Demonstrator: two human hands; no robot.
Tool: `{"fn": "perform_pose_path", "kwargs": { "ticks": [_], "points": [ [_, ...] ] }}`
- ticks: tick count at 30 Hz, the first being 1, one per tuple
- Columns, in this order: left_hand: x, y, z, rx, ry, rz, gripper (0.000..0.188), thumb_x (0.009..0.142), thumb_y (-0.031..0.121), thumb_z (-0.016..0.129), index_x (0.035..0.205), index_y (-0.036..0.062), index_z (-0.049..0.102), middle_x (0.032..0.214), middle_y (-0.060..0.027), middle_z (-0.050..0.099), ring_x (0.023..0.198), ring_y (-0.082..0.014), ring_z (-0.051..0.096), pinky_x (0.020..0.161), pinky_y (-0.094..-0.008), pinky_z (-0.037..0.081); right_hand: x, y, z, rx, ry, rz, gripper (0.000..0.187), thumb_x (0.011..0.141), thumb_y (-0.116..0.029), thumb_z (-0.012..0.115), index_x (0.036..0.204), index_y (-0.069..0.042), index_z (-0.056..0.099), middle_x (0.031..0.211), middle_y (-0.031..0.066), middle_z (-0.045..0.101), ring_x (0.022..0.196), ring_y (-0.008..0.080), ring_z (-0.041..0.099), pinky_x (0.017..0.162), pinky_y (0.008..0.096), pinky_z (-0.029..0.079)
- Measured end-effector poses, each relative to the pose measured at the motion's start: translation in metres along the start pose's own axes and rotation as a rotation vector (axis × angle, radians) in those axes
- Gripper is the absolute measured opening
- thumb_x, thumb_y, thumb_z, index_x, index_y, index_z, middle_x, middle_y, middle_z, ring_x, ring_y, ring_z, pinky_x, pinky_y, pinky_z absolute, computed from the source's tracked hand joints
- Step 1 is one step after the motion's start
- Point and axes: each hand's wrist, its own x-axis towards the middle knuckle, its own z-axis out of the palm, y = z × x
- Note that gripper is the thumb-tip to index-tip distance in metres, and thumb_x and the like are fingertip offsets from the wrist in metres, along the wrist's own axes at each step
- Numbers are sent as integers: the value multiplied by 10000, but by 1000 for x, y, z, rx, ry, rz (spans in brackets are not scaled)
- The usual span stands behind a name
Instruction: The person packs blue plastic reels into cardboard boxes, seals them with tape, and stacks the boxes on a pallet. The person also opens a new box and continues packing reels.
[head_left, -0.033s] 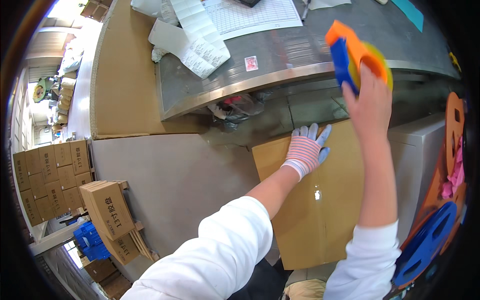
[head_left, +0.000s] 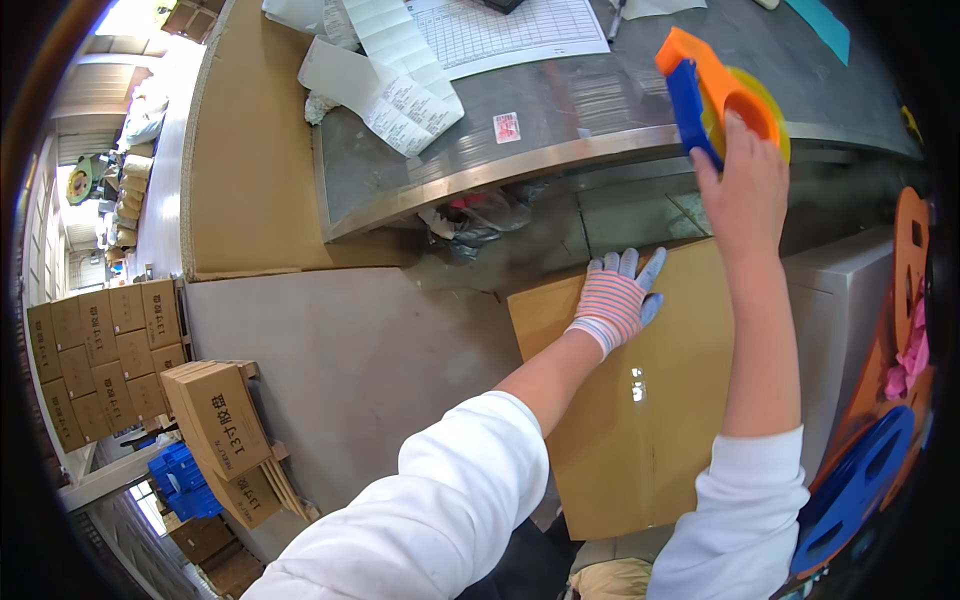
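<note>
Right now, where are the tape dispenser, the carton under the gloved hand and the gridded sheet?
Tape dispenser (head_left: 713, 76), head view: orange frame.
Carton (head_left: 676, 430), head view: top face.
Gridded sheet (head_left: 518, 36), head view: middle of the grid.

The gloved left hand lies on the box, near its far edge. Beyond the box's far right corner, the bare right hand grips an orange and blue tape dispenser. Beyond the box, the surface bears a gridded sheet. Right of the box is a blue reel; well left of it, stacked cartons.
</note>
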Motion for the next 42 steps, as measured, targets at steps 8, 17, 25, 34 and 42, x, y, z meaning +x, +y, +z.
{"fn": "perform_pose_path", "kwargs": {
  "ticks": [8,17,25,34,42],
  "points": [
    [20,-15,-8,-161,-100,-101,587,981,439,451,1410,39,445,1166,-212,636,1063,-352,612,913,-450,481,-272,17,-49,-9,-144,525,611,952,-356,566,1455,-46,409,1481,167,408,1344,352,433,1118,524,318],
    [42,-15,6,-93,-138,-227,615,1005,493,303,1051,26,700,1086,-228,677,1007,-417,642,888,-461,517,-537,-6,-105,112,40,2173,785,963,-645,420,1460,-44,331,1389,254,504,1184,430,566,957,501,494],
    [-50,23,-51,-509,-58,-391,766,957,645,310,1092,4,708,1117,-211,700,1074,-330,659,919,-420,496,-597,12,-138,122,33,2109,759,967,-658,391,1439,-64,391,1351,236,552,1173,408,575,955,472,480],
    [-71,22,6,-541,-353,-228,699,984,611,414,1359,39,556,1305,-114,619,1200,-221,558,1041,-349,390,-806,63,-151,1023,504,2138,792,997,-671,290,1526,-83,323,1548,111,366,1351,282,431,1118,397,356],
    [-82,22,44,-595,-351,-515,744,947,659,399,1286,37,627,1196,-134,670,1099,-248,603,1027,-375,393,-803,54,-181,1150,329,2149,817,988,-693,263,1565,-116,235,1610,91,260,1447,280,289,1177,408,241]
  ]
}}
